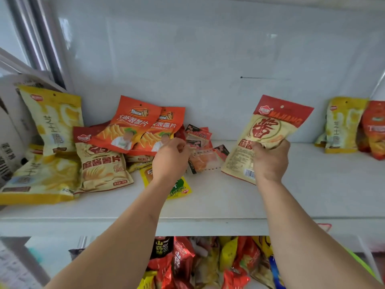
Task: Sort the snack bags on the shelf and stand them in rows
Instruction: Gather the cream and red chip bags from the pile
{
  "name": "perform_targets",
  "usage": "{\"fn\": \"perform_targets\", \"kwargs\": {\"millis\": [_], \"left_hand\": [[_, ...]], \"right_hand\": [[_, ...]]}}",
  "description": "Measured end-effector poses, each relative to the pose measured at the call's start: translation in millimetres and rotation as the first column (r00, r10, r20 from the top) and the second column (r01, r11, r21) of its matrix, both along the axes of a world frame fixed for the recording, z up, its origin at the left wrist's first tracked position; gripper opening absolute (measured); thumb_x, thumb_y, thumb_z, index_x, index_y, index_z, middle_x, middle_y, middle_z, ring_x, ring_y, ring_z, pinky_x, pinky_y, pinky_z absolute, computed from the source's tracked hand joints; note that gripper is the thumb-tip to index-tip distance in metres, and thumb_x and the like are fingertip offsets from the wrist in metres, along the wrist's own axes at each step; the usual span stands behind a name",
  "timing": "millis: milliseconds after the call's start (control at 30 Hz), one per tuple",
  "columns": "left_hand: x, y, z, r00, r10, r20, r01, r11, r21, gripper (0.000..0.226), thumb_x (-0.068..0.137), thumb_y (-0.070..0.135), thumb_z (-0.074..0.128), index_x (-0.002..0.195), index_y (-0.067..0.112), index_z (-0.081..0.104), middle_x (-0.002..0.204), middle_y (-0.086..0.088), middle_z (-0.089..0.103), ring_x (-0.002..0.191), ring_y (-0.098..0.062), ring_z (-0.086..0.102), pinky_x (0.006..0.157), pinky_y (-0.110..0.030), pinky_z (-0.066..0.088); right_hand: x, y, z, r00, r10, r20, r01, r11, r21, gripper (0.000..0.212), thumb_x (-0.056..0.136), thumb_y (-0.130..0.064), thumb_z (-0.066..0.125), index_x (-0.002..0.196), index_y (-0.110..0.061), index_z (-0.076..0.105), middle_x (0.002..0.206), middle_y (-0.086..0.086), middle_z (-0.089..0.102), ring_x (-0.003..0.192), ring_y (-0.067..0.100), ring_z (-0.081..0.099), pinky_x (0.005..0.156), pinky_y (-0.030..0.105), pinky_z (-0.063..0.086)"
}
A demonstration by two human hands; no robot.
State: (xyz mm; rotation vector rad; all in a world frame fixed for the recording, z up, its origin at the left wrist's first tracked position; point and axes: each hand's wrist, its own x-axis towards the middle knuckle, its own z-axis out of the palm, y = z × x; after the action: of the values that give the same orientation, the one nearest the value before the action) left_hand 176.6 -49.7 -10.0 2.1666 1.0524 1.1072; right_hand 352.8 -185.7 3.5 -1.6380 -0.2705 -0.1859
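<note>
My right hand [270,161] grips a beige chip bag with a red top [268,130], lifted and tilted above the white shelf [208,207]. My left hand [170,159] reaches into the pile at the middle, its fingers curled at the edge of an orange chip bag [166,126]; whether it holds the bag I cannot tell. A second orange bag [131,124] leans beside it. Another beige bag with a red top [100,161] lies to the left. Yellow bags [54,117] stand and lie at the far left. Small packets [200,142] lie behind my left hand.
At the shelf's right end a yellow bag [341,124] and an orange bag [375,130] stand against the white back wall. A small yellow-green packet [179,188] lies under my left wrist. A white carton [10,132] stands at far left. More snack bags [208,261] fill the shelf below.
</note>
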Motion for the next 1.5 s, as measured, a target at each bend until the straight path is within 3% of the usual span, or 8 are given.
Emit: {"fn": "perform_targets", "kwargs": {"millis": [100,267,433,600,833,1033,1233,1500], "left_hand": [[-19.9,-4.1,-3.8,0.998,0.068,0.011,-0.068,0.998,0.001,0.021,0.097,0.033,0.051,0.108,0.022,0.065,0.105,-0.001,0.067,0.086,-0.024,0.064,0.067,-0.034,0.05],[-66.8,5.2,-16.5,0.974,0.228,0.012,-0.228,0.973,-0.035,0.037,0.097,0.033,0.052,0.131,0.02,0.058,0.129,-0.003,0.061,0.115,-0.027,0.057,0.089,-0.04,0.051],[-108.0,42.9,-21.6,0.889,0.453,-0.07,-0.458,0.885,-0.08,0.065,0.094,0.037,0.055,0.146,0.004,0.036,0.149,-0.018,0.04,0.137,-0.038,0.033,0.115,-0.048,0.026],[-135.4,87.6,-23.0,0.845,0.473,-0.248,-0.524,0.826,-0.209,0.08,0.094,0.049,0.054,0.149,-0.002,0.025,0.151,-0.023,0.037,0.138,-0.042,0.033,0.112,-0.048,0.03],[-145.2,120.2,-21.2,0.869,0.366,-0.333,-0.478,0.796,-0.373,0.093,0.093,0.045,0.056,0.151,-0.009,0.007,0.149,-0.024,0.041,0.134,-0.039,0.045,0.102,-0.043,0.042],[-157.6,123.4,-12.1,0.916,0.398,-0.054,-0.357,0.747,-0.561,0.078,0.082,0.022,0.077,0.143,0.001,0.035,0.131,-0.018,0.057,0.116,-0.038,0.059,0.092,-0.041,0.052],[-187.1,103.4,-3.7,0.866,0.495,0.075,-0.411,0.788,-0.458,0.053,0.085,0.017,0.067,0.131,0.005,0.044,0.117,-0.016,0.064,0.106,-0.041,0.061,0.085,-0.044,0.051],[-204.7,87.6,27.6,0.8,0.53,0.28,-0.477,0.846,-0.237,0.037,0.093,0.014,0.052,0.129,0.006,0.047,0.126,-0.018,0.061,0.114,-0.042,0.057,0.091,-0.048,0.045]], "right_hand": [[-17.5,3.0,3.1,0.999,0.039,0.037,-0.042,0.995,0.087,0.037,0.082,-0.029,0.074,0.105,-0.022,0.047,0.1,-0.005,0.066,0.09,0.02,0.066,0.08,0.034,0.052],[-61.6,23.8,-0.6,0.973,0.228,0.028,-0.23,0.964,0.13,0.034,0.082,-0.028,0.075,0.103,-0.02,0.049,0.088,-0.016,0.062,0.086,0.014,0.066,0.071,0.029,0.051],[-92.6,55.5,-16.7,0.903,0.419,-0.089,-0.409,0.905,0.112,0.037,0.076,-0.029,0.079,0.102,-0.017,0.055,0.095,-0.006,0.071,0.085,0.017,0.071,0.079,0.044,0.06],[-110.8,78.7,-26.9,0.861,0.483,-0.161,-0.47,0.875,0.116,0.037,0.077,-0.028,0.081,0.105,-0.015,0.06,0.098,-0.002,0.072,0.084,0.015,0.071,0.068,0.03,0.057],[-125.9,93.0,-36.6,0.834,0.514,-0.199,-0.499,0.858,0.123,0.036,0.078,-0.024,0.082,0.108,-0.016,0.062,0.096,-0.003,0.074,0.084,0.016,0.073,0.074,0.035,0.06],[-130.8,95.1,-39.1,0.765,0.58,-0.279,-0.541,0.814,0.21,0.034,0.078,-0.019,0.083,0.106,-0.011,0.065,0.096,0.005,0.077,0.081,0.022,0.076,0.073,0.049,0.062],[-135.5,90.0,-28.7,0.669,0.666,-0.329,-0.586,0.746,0.317,0.026,0.083,-0.013,0.079,0.106,-0.016,0.067,0.096,0.004,0.078,0.086,0.026,0.076,0.076,0.056,0.06],[-138.7,84.6,-18.5,0.68,0.655,-0.329,-0.548,0.752,0.366,0.032,0.083,-0.012,0.078,0.112,-0.013,0.065,0.1,0.006,0.077,0.087,0.027,0.076,0.075,0.057,0.06]]}}
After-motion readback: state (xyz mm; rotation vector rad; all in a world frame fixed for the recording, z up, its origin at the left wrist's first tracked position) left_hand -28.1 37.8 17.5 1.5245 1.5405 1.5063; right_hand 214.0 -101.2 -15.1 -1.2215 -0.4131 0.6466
